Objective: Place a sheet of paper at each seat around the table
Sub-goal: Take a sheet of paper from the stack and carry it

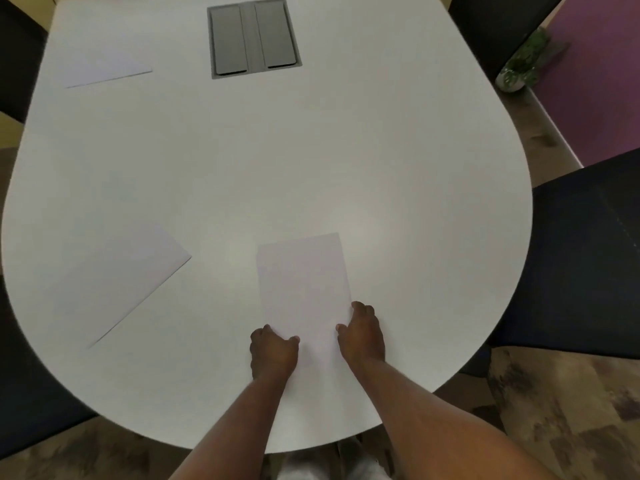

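Observation:
A white sheet of paper [304,285] lies flat on the white table [381,150] near its front edge. My left hand [273,353] pinches the sheet's lower left side, thumb on top. My right hand [362,336] grips its lower right edge. A second sheet [121,282] lies angled at the left front of the table. A third sheet [104,69] lies at the far left.
A grey cable hatch [252,36] is set into the table's far middle. Dark chairs stand at the right [585,258], far right [498,26], left front [31,393] and far left [17,57]. A potted plant [521,65] sits on a ledge at the right.

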